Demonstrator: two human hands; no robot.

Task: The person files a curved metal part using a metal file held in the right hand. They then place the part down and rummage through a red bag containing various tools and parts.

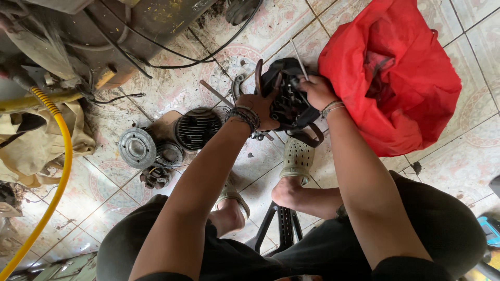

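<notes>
A black, greasy engine part sits on the tiled floor between my feet and a red bag. My left hand grips its left side, fingers spread over the casing near a curved rusty bracket. My right hand is closed on the part's upper right, beside a thin metal rod that sticks up and away. Both wrists wear bracelets. What the right fingers pinch is hidden.
A large red bag lies right of the part. Left of it lie a finned black cylinder piece, a round metal disc and a small gear-like piece. A yellow hose runs down the left. A black stool is under me.
</notes>
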